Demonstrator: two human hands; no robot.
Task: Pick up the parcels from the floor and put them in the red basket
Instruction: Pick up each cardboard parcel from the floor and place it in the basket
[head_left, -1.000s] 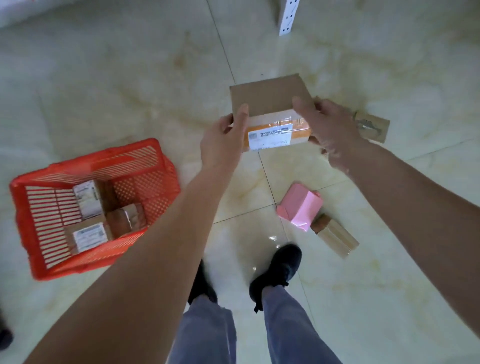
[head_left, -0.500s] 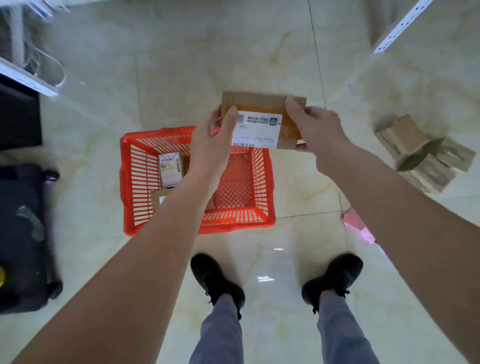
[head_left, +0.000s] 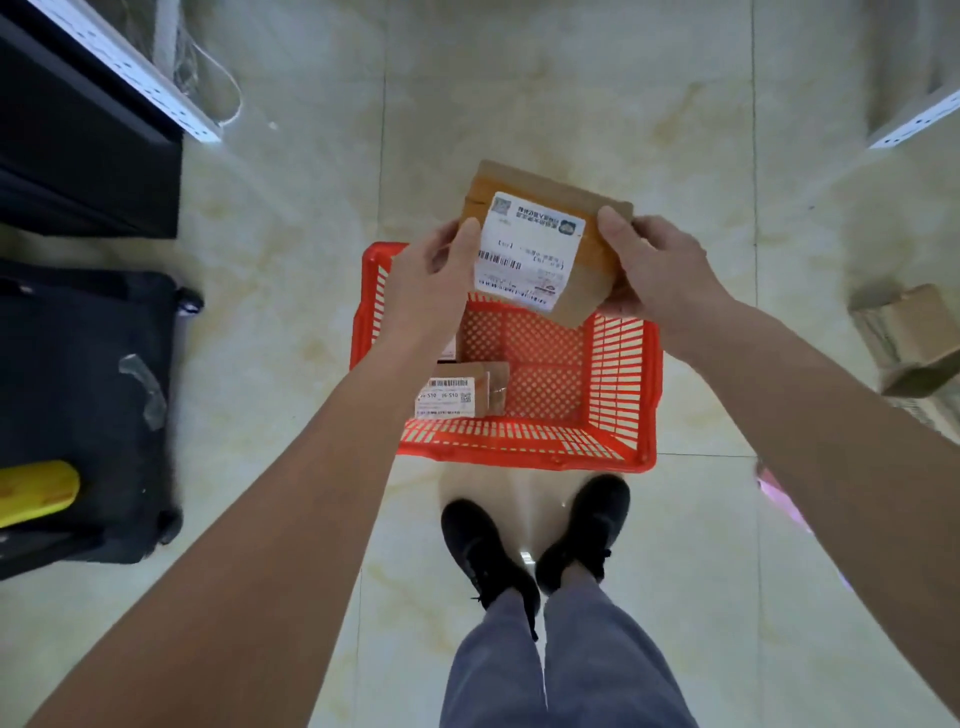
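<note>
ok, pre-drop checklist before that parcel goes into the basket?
1. Grip: left hand and right hand both hold the labelled parcel by its sides: ok.
2. Parcel over the red basket: over its far edge only, not centred: not ok.
3. Landing space: right part of the basket floor bare, small boxes sit left: ok.
4. Feet clear of the basket: ok.
5. Parcels left on the floor: cardboard boxes at right: not ok.

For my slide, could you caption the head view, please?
Both hands hold a labelled parcel above the red basket.
</note>
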